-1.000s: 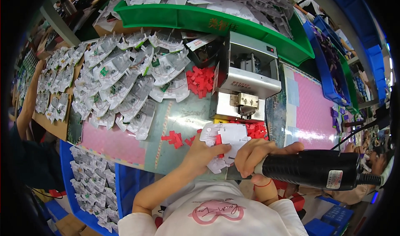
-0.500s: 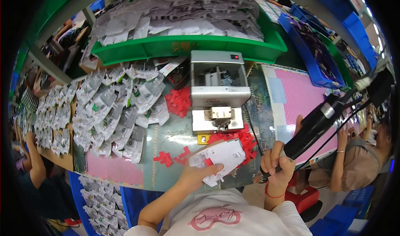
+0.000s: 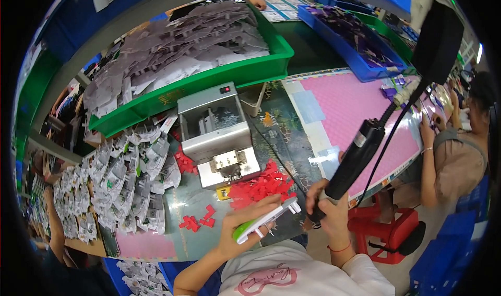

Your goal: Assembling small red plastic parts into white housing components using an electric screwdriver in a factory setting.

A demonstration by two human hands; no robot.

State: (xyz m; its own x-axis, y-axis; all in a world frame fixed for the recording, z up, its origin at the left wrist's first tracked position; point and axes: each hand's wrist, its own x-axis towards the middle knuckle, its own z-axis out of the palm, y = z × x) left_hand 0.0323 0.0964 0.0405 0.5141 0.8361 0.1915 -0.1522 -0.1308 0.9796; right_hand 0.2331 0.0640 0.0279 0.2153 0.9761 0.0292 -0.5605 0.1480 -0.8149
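Note:
My left hand (image 3: 233, 228) grips a white plastic housing (image 3: 271, 216) with a green end, tilted so that its edge faces up. Wrapped round the lower part of a black electric screwdriver (image 3: 356, 157) is my right hand (image 3: 334, 212), just right of the housing. The screwdriver leans up to the right, and its tip is hidden. Beyond my left hand stands a silver screw feeder (image 3: 216, 144) with a small red light. A heap of red plastic pieces (image 3: 261, 186) lies at its front, close to the housing.
A green bin (image 3: 193, 90) full of pale plastic parts sits behind the feeder. Many white assemblies (image 3: 130, 176) are piled at left. A pink mat (image 3: 360, 113) and a blue bin (image 3: 360, 66) lie to the right. Co-workers sit on both sides; a red stool (image 3: 383, 223) stands at right.
The housing in my left hand has turned from showing its broad face to nearly edge-on, exposing the green end. My view has swung right. My right hand still holds the screwdriver.

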